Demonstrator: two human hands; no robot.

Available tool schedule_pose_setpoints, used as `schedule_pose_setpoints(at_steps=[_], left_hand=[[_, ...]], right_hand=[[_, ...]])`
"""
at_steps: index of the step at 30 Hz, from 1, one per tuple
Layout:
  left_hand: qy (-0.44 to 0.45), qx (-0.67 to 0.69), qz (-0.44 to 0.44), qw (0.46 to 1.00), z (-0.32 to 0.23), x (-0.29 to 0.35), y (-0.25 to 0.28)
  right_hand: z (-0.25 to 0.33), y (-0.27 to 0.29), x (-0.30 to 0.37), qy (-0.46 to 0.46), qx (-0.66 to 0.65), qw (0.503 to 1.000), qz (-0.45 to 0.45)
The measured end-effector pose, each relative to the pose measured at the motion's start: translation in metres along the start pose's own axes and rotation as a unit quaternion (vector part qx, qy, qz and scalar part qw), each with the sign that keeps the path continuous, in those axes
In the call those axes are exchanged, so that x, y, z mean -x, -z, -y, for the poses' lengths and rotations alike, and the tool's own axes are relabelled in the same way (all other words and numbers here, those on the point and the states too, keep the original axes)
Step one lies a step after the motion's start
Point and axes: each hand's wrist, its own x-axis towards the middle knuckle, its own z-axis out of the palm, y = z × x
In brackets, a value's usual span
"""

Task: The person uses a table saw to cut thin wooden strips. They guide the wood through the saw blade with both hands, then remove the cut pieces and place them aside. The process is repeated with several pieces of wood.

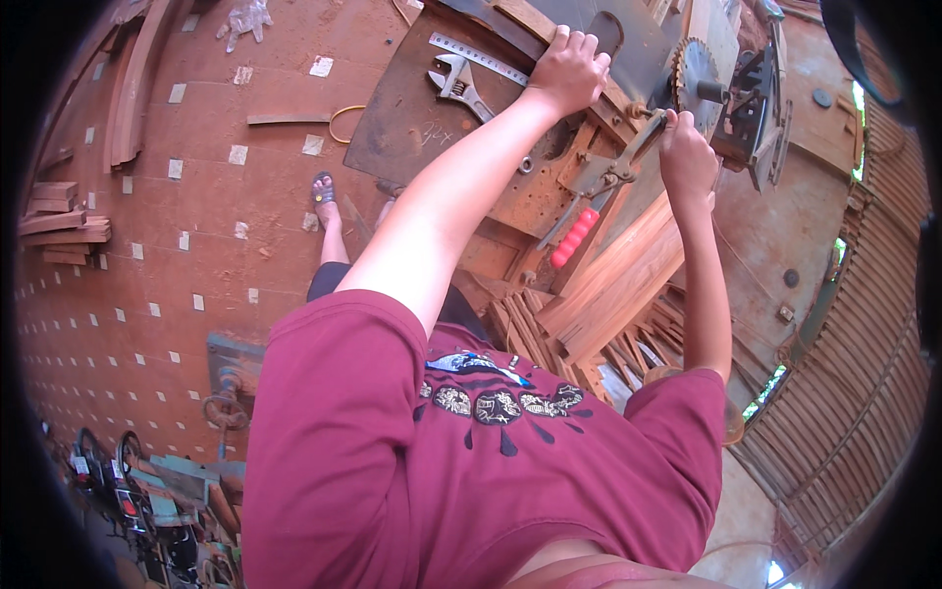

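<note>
My left hand (569, 71) is closed over a wooden rail (616, 106) at the edge of the machine table. What its fingers hold, if anything, is hidden. My right hand (689, 155) is closed around the upper end of a slim metal bar (643, 140), just below a toothed circular saw blade (695, 74) on its shaft. On the rusty metal tabletop (397, 128), left of my left hand, lie an adjustable wrench (459, 86) and a steel ruler (478, 57). A red ribbed handle (576, 238) sticks out below the machine's linkage.
A wide wooden board (618, 280) slopes over loose wood offcuts (525, 334) near my body. More planks (137, 88) lean at the far left, above stacked wood pieces (67, 224). A black metal frame (754, 123) stands right of the blade. Bicycles (128, 481) are at lower left.
</note>
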Motion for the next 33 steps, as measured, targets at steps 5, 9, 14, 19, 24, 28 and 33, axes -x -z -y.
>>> schedule_pose_setpoints(at_steps=[5, 9, 14, 19, 24, 28, 33], left_hand=[[0.001, 0.004, 0.0, 1.0, 0.0, -0.001, -0.001], [-0.013, 0.001, 0.005, 1.0, 0.001, -0.003, -0.002], [-0.02, -0.017, -0.007, 1.0, 0.01, -0.035, -0.02], [-0.032, -0.035, -0.005, 0.999, 0.017, -0.077, -0.055], [-0.041, -0.068, -0.051, 0.996, 0.041, -0.135, -0.101], [-0.03, -0.013, -0.034, 0.999, 0.031, -0.167, -0.121], [-0.044, -0.024, -0.053, 0.997, 0.052, -0.222, -0.16]], right_hand=[[0.031, -0.011, 0.074, -0.199, -0.44, 0.876, 0.011], [0.128, -0.029, 0.17, -0.249, -0.497, 0.83, 0.049], [0.126, -0.023, 0.123, -0.291, -0.541, 0.789, 0.008], [0.112, -0.037, 0.076, -0.298, -0.54, 0.787, -0.025], [0.094, -0.044, 0.003, -0.303, -0.598, 0.742, -0.019], [0.073, -0.043, -0.046, -0.297, -0.578, 0.759, -0.042], [0.052, -0.056, -0.109, -0.265, -0.549, 0.791, -0.047]])
